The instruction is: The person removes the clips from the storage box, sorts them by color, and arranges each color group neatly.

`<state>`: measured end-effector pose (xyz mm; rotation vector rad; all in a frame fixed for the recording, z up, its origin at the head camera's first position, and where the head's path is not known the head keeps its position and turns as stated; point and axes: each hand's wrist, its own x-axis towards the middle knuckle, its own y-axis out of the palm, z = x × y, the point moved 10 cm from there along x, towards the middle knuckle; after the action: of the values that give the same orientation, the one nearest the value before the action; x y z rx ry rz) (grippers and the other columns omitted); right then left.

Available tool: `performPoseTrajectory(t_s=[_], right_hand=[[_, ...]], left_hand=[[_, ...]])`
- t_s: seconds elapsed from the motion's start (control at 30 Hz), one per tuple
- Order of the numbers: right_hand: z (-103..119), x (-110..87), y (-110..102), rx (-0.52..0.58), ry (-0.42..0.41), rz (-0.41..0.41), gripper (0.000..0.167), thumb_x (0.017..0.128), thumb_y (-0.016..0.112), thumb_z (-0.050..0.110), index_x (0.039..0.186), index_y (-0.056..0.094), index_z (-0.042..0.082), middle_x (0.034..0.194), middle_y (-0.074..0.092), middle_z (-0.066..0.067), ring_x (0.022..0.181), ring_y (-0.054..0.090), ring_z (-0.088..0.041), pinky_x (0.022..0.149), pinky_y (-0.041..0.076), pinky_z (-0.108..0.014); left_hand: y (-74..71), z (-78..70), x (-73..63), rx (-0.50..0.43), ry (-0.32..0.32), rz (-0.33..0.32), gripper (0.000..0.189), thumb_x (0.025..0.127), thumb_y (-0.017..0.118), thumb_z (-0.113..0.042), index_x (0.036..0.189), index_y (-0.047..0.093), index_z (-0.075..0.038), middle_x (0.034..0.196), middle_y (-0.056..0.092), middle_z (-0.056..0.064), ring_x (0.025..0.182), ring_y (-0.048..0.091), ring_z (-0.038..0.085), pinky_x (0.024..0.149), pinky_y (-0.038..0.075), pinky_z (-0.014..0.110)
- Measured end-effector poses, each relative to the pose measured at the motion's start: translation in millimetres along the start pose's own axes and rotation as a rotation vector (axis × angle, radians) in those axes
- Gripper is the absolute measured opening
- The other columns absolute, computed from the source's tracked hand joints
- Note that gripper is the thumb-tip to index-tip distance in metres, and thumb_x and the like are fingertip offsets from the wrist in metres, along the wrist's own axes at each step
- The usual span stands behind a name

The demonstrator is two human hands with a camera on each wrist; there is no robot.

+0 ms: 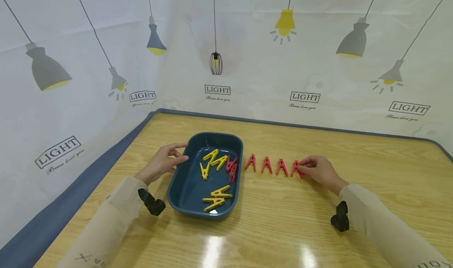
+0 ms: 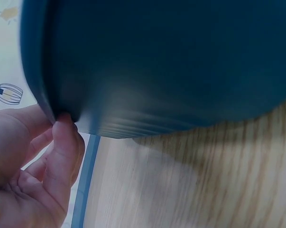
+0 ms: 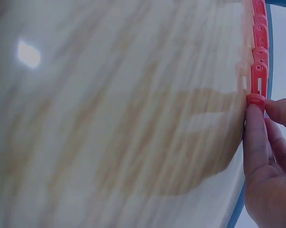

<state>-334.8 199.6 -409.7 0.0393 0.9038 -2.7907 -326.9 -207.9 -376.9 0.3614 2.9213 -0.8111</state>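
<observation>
A dark blue tray [image 1: 189, 185] stands on the wooden table with several yellow clothespins [image 1: 216, 191] and a couple of red clothespins [image 1: 231, 171] inside. My left hand [image 1: 161, 164] pinches the tray's left rim between thumb and fingers, as the left wrist view confirms. To the right of the tray, three red clothespins [image 1: 267, 165] stand in a row, legs down. At the row's right end my right hand [image 1: 322, 173] pinches another red clothespin [image 1: 296, 169], which is upright like its neighbours. In the right wrist view the fingertips grip one end of this clothespin [image 3: 256, 99].
The wooden table [image 1: 283, 221] has a blue edge [image 1: 269, 123] along its back. Behind it hangs a white sheet [image 1: 255, 63] printed with lamps. Light glares off the tabletop near the front.
</observation>
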Motion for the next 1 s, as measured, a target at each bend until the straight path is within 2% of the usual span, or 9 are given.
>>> performPoseTrajectory(t_s=[0.23,0.47,0.63,0.8,1.0], right_hand=[[6,1.3,-9,-0.018,0.021,0.005,0.030,0.088,0.056,0.015,0.104,0.054,-0.010,0.090,0.061,-0.013,0.074,0.058,-0.013,0.065,0.049,-0.025],[28,5.7,-7,0.042,-0.014,0.047,0.033,0.089,0.054,0.019,0.107,0.052,-0.009,0.097,0.058,-0.021,0.082,0.060,-0.023,0.071,0.050,-0.033],[58,10.1,8,0.053,-0.069,0.105,0.031,0.089,0.055,0.019,0.106,0.053,-0.006,0.097,0.057,-0.023,0.084,0.059,-0.030,0.072,0.049,-0.037],[101,14.8,31,0.043,-0.181,0.190,0.025,0.088,0.055,0.014,0.103,0.055,-0.006,0.093,0.058,-0.018,0.085,0.057,-0.035,0.073,0.048,-0.041],[145,20.2,57,0.007,-0.291,0.267,0.020,0.087,0.056,0.012,0.100,0.057,-0.004,0.085,0.060,-0.010,0.077,0.060,-0.026,0.070,0.050,-0.038]], left_hand=[[0.4,-0.7,0.4,0.000,0.002,-0.004,0.051,0.088,0.057,-0.021,0.134,0.038,-0.013,0.093,0.054,0.017,0.064,0.049,0.018,0.055,0.048,0.031],[-0.1,-0.4,0.1,-0.007,0.008,-0.002,0.050,0.088,0.056,-0.020,0.134,0.038,-0.012,0.092,0.054,0.016,0.064,0.048,0.018,0.055,0.049,0.031],[-0.1,-3.1,-1.9,-0.024,0.027,0.008,0.052,0.088,0.056,-0.019,0.135,0.036,-0.010,0.092,0.054,0.018,0.061,0.047,0.016,0.053,0.048,0.032],[-0.1,-3.1,-2.2,-0.026,0.028,0.007,0.052,0.088,0.056,-0.019,0.135,0.036,-0.009,0.092,0.054,0.018,0.061,0.046,0.016,0.053,0.048,0.032],[0.0,-0.7,-0.4,-0.016,0.002,0.000,0.051,0.088,0.056,-0.020,0.135,0.038,-0.012,0.093,0.054,0.018,0.063,0.048,0.017,0.053,0.048,0.031]])
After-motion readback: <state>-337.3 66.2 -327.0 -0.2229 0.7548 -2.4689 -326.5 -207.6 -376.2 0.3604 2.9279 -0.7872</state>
